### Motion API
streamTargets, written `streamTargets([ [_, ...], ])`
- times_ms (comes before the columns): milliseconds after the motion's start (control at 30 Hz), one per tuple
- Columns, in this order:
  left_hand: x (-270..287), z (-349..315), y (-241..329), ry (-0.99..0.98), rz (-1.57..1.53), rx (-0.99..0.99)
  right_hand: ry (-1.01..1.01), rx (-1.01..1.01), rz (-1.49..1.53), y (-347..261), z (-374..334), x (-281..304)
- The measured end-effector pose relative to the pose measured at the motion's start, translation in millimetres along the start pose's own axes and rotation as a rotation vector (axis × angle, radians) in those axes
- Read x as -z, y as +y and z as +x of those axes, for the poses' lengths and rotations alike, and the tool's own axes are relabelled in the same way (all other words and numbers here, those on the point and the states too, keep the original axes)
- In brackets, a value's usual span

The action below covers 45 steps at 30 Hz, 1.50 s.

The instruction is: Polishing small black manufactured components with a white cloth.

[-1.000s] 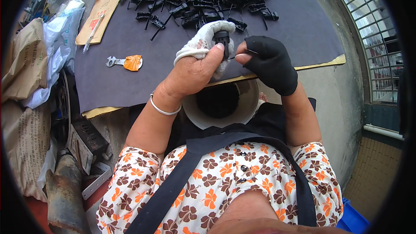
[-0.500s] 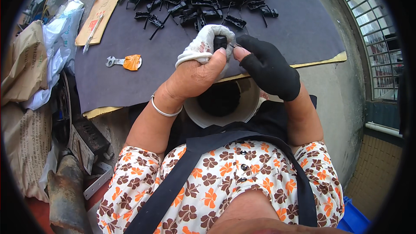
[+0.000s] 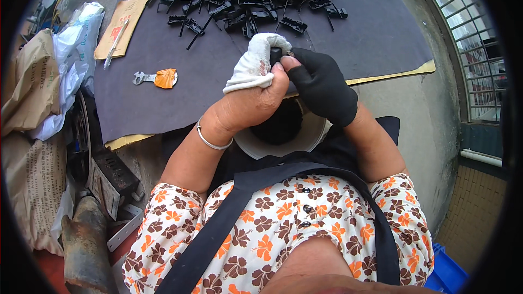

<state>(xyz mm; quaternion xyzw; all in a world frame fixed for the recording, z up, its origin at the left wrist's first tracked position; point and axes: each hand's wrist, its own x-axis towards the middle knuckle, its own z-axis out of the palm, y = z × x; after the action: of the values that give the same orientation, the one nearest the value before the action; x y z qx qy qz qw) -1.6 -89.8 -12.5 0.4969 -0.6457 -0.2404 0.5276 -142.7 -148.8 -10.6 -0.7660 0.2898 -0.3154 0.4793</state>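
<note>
Over the near edge of the table both my hands meet. My left hand (image 3: 255, 76), in a white cloth glove with a bare thumb, is closed around a small black plastic part (image 3: 276, 54). My right hand (image 3: 324, 84) wears a black fingerless glove. Its thumb and forefinger are pinched together at the black part's right side; what sits between those fingertips is too small to make out. Beneath my hands stands a pale bucket (image 3: 318, 137) with dark contents.
A heap of black plastic parts (image 3: 250, 0) covers the far table. On the table's left lie a wrench (image 3: 143, 78) wrapped in orange tape and a cardboard piece (image 3: 133, 16) with a pen (image 3: 115, 43). Paper sacks (image 3: 32, 81) and a rusty pipe (image 3: 87, 239) stand left.
My right hand has moved left, closer to my left hand, its fingertips now against the black part. My left hand has turned slightly, hiding more of the part.
</note>
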Motion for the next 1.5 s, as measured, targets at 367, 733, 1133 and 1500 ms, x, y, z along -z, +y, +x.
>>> streamTargets([
  [367, 23.3, -5.5, 24.8, -0.421, 0.216, -0.133, -0.031, -0.005, -0.478, 24.9, 24.9, 55.2],
  [733, 29.7, 14.8, -5.8, -0.203, 0.230, -0.199, -0.163, 0.262, -0.539, -7.7, 14.1, 38.0],
  [1133, 7.6, 7.6, -3.5, -0.061, -0.288, 0.180, 0.044, 0.413, -0.228, -18.3, 0.8, 9.0],
  [1500, 10.7, 2.6, -2.5, -0.047, -0.265, 0.179, -0.019, -0.051, 0.044, -8.9, 5.0, 15.5],
])
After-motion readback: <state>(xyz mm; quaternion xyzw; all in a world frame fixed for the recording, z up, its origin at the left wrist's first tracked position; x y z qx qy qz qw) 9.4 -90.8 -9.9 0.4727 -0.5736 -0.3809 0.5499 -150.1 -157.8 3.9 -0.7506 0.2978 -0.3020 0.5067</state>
